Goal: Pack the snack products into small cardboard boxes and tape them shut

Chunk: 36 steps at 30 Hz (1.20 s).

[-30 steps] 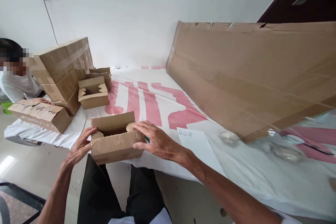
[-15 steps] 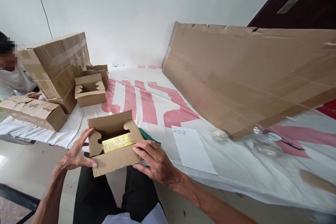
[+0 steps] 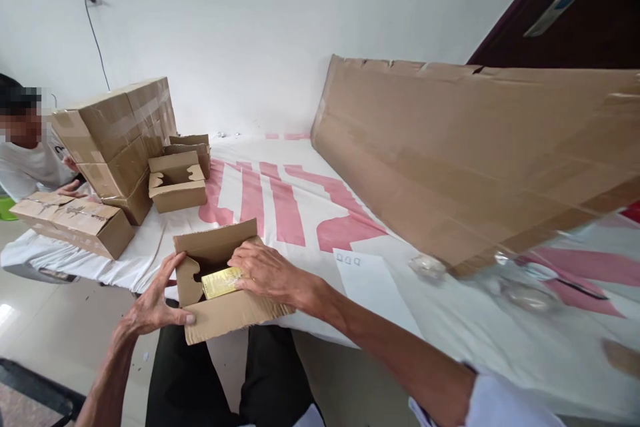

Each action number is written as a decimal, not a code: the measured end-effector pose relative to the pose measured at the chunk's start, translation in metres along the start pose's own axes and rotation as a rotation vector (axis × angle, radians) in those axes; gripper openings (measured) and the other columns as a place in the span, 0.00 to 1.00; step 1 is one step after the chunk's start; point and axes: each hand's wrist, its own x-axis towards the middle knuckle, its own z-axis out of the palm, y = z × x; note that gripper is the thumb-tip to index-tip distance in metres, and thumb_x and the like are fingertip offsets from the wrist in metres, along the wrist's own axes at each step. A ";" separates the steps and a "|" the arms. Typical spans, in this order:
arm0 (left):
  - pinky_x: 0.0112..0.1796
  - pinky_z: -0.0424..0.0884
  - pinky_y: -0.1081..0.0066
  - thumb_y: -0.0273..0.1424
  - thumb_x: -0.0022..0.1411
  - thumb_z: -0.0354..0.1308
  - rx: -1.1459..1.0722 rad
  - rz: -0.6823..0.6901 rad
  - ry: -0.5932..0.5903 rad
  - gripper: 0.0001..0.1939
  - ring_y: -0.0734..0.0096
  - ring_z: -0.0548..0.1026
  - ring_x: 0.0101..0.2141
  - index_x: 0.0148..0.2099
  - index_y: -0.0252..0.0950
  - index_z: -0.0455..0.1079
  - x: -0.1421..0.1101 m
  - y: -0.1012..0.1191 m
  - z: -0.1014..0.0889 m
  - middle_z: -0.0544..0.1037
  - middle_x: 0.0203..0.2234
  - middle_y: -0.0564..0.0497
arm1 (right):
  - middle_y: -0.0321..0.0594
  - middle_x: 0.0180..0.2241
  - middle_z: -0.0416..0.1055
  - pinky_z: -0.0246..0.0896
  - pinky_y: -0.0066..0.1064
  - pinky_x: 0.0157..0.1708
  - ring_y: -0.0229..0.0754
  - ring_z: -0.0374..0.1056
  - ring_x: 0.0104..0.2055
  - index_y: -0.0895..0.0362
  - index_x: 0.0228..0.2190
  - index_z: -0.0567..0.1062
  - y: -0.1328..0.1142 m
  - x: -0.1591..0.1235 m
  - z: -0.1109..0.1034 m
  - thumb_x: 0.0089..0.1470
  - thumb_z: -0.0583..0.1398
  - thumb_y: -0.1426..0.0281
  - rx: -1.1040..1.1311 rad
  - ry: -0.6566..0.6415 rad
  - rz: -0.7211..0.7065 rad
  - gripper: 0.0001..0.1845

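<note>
A small open cardboard box (image 3: 235, 313) is tilted toward me at the table's near edge, above my lap. Inside it lies a gold packet (image 3: 221, 281). My left hand (image 3: 153, 303) grips the box's left side, thumb along the front wall. My right hand (image 3: 267, 271) reaches over the right flap, its fingertips resting on the gold packet's right end.
A white cloth with pink stripes (image 3: 280, 203) covers the table. Stacked taped cartons (image 3: 117, 133), two small open boxes (image 3: 177, 180) and a flat carton (image 3: 75, 220) sit at the left, near another person (image 3: 25, 147). A large cardboard sheet (image 3: 475, 147) leans at the right; a white paper (image 3: 375, 280) lies nearby.
My right hand moved from the box's front right corner onto the gold packet inside. The box stayed tilted toward me in my left hand.
</note>
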 end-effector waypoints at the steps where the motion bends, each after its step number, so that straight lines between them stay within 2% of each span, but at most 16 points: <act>1: 0.63 0.69 0.41 0.57 0.49 0.75 -0.006 0.004 -0.004 0.62 0.30 0.56 0.72 0.78 0.48 0.51 0.000 0.000 0.001 0.51 0.76 0.37 | 0.43 0.41 0.79 0.67 0.41 0.48 0.51 0.72 0.46 0.54 0.41 0.80 0.003 0.007 0.001 0.59 0.70 0.67 -0.020 -0.073 0.004 0.08; 3: 0.64 0.68 0.40 0.58 0.48 0.76 -0.018 0.002 -0.015 0.64 0.30 0.55 0.72 0.79 0.47 0.50 0.001 0.001 0.003 0.50 0.76 0.36 | 0.43 0.40 0.79 0.65 0.41 0.47 0.51 0.72 0.46 0.54 0.42 0.80 0.008 0.018 0.002 0.55 0.72 0.64 -0.050 -0.175 0.005 0.14; 5: 0.64 0.67 0.40 0.59 0.46 0.76 -0.028 -0.010 -0.019 0.66 0.31 0.54 0.72 0.79 0.46 0.49 0.002 0.001 0.005 0.49 0.76 0.36 | 0.43 0.38 0.78 0.63 0.41 0.46 0.52 0.72 0.44 0.53 0.40 0.80 0.009 0.024 0.003 0.55 0.71 0.64 -0.085 -0.215 -0.007 0.12; 8: 0.65 0.67 0.41 0.58 0.46 0.76 -0.041 -0.015 -0.012 0.66 0.31 0.54 0.73 0.78 0.45 0.49 0.003 -0.001 0.007 0.48 0.76 0.35 | 0.44 0.37 0.78 0.62 0.41 0.46 0.50 0.71 0.42 0.54 0.38 0.79 0.004 0.025 0.001 0.58 0.65 0.70 -0.147 -0.195 -0.017 0.05; 11: 0.65 0.67 0.41 0.56 0.47 0.76 -0.051 -0.014 -0.004 0.64 0.32 0.56 0.72 0.78 0.45 0.49 0.004 -0.003 0.007 0.49 0.76 0.36 | 0.45 0.39 0.78 0.62 0.41 0.47 0.49 0.71 0.42 0.56 0.39 0.78 0.001 0.020 -0.004 0.58 0.61 0.73 -0.142 -0.165 -0.010 0.07; 13: 0.65 0.67 0.40 0.54 0.48 0.76 -0.059 -0.023 0.002 0.64 0.33 0.58 0.71 0.78 0.45 0.49 0.005 -0.003 0.006 0.53 0.75 0.36 | 0.47 0.42 0.78 0.64 0.41 0.49 0.49 0.72 0.45 0.57 0.44 0.78 0.003 0.015 -0.009 0.59 0.61 0.72 -0.042 -0.081 -0.008 0.12; 17: 0.65 0.66 0.41 0.53 0.46 0.77 -0.088 -0.039 0.018 0.67 0.34 0.59 0.71 0.79 0.45 0.44 0.008 0.001 0.004 0.56 0.74 0.36 | 0.50 0.54 0.77 0.69 0.45 0.55 0.51 0.72 0.55 0.55 0.58 0.75 0.015 0.008 -0.017 0.63 0.60 0.70 0.268 0.241 0.037 0.23; 19: 0.64 0.67 0.41 0.53 0.47 0.77 -0.085 -0.046 0.035 0.69 0.33 0.56 0.72 0.79 0.45 0.41 0.012 0.004 0.004 0.55 0.75 0.36 | 0.50 0.56 0.76 0.69 0.49 0.57 0.52 0.72 0.57 0.54 0.60 0.75 0.018 0.007 -0.021 0.63 0.60 0.68 0.403 0.353 0.057 0.24; 22: 0.61 0.70 0.42 0.54 0.49 0.76 -0.065 -0.048 0.092 0.68 0.31 0.55 0.73 0.80 0.47 0.40 0.017 0.005 0.003 0.52 0.76 0.35 | 0.51 0.55 0.77 0.71 0.48 0.58 0.53 0.73 0.57 0.56 0.59 0.76 0.017 0.010 -0.029 0.64 0.61 0.64 0.602 0.440 0.111 0.24; 26: 0.59 0.71 0.43 0.55 0.52 0.75 -0.071 0.021 0.229 0.63 0.31 0.57 0.72 0.79 0.47 0.44 0.024 0.011 0.000 0.54 0.76 0.35 | 0.48 0.52 0.79 0.77 0.42 0.50 0.51 0.77 0.53 0.57 0.57 0.77 0.012 0.019 -0.044 0.66 0.61 0.56 0.894 0.484 0.146 0.25; 30: 0.57 0.75 0.49 0.53 0.52 0.75 -0.131 0.103 0.325 0.57 0.35 0.65 0.68 0.77 0.46 0.54 0.034 0.034 -0.005 0.61 0.73 0.38 | 0.48 0.52 0.80 0.78 0.42 0.48 0.52 0.78 0.51 0.58 0.55 0.80 0.008 0.030 -0.056 0.63 0.64 0.52 1.008 0.460 0.161 0.27; 33: 0.51 0.78 0.55 0.52 0.54 0.74 -0.280 0.074 0.329 0.49 0.40 0.75 0.60 0.72 0.41 0.64 0.044 0.056 -0.005 0.73 0.65 0.39 | 0.49 0.52 0.81 0.78 0.43 0.48 0.51 0.78 0.49 0.59 0.54 0.81 0.009 0.039 -0.057 0.60 0.67 0.51 1.055 0.403 0.171 0.30; 36: 0.48 0.80 0.57 0.51 0.55 0.74 -0.460 -0.015 0.330 0.40 0.44 0.81 0.53 0.64 0.37 0.72 0.052 0.063 0.000 0.83 0.54 0.41 | 0.50 0.52 0.80 0.78 0.44 0.49 0.52 0.78 0.50 0.58 0.55 0.80 0.018 0.043 -0.051 0.57 0.68 0.49 1.083 0.437 0.190 0.33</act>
